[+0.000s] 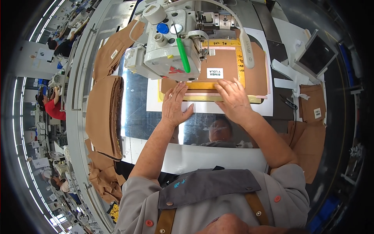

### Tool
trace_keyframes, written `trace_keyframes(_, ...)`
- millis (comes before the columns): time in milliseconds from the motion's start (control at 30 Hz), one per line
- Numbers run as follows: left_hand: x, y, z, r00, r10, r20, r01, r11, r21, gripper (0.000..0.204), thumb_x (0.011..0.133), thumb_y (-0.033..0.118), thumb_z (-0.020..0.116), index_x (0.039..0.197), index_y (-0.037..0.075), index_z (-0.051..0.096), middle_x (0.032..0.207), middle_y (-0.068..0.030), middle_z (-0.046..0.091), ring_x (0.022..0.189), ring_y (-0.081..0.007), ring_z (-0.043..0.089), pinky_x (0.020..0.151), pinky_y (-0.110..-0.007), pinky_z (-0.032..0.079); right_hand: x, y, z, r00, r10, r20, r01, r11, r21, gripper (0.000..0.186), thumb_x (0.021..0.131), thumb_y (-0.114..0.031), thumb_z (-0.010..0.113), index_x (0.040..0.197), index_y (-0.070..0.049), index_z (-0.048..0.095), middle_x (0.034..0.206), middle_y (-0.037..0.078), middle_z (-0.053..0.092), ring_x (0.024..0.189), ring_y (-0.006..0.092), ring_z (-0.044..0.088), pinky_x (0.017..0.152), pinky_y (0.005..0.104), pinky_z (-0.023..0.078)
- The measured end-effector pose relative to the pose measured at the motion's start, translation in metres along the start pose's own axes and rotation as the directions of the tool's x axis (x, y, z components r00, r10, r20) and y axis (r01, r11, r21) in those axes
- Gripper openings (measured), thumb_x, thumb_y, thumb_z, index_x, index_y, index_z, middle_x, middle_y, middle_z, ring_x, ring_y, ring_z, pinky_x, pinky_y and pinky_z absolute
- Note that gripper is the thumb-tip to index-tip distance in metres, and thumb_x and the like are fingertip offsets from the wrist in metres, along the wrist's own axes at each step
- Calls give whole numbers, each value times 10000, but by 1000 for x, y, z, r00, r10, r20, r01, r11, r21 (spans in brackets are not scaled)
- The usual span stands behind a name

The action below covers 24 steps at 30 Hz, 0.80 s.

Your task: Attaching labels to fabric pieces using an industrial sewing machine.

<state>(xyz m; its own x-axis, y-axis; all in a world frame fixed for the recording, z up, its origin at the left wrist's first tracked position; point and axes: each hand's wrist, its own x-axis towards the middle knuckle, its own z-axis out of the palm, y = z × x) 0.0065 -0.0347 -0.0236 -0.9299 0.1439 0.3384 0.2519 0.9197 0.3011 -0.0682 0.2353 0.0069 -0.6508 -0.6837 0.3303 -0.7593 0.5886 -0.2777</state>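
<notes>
Under the sewing machine head (pixel 171 43) lies a brown fabric panel (pixel 226 58) in a yellow template frame (pixel 206 85) with handwritten marks. A white printed label (pixel 215 73) sits on the fabric. My left hand (pixel 176 105) rests flat on the near edge of the frame, fingers stretched out and thumb spread to the right. Beside it, my right hand (pixel 235 99) lies on the near right part of the frame with its fingers extended. Neither hand is wrapped round anything. The machine head hides the frame's far left part.
Folded brown fabric pieces (pixel 103 117) are stacked at the left. A green-handled tool (pixel 182 54) stands against the machine head. On the right are a screen (pixel 316 52), thread snips (pixel 288 102) and more brown pieces (pixel 309 148). Other people work at far left.
</notes>
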Motion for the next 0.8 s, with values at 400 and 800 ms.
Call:
trace_keyframes(400,0,-1,0,999,-47,24,47,999,-14,639,805,265,711,1397,82,557,1512,-103,560,1430,-255,504,1165,-470,343,43,-13,48,999,16,-47,-17,1000,-23,658,927,-474,681,1376,1,602,1264,112,590,1172,262,536,1058,407,383)
trace_keyframes(800,-9,-6,-4,992,-112,-59,111,994,-15,542,855,239,708,1360,82,593,1430,-92,632,1403,-235,536,1177,-459,300,44,-16,49,998,31,-58,-33,999,-32,619,914,-446,702,1347,-13,619,1289,101,587,1213,263,533,1066,427,383)
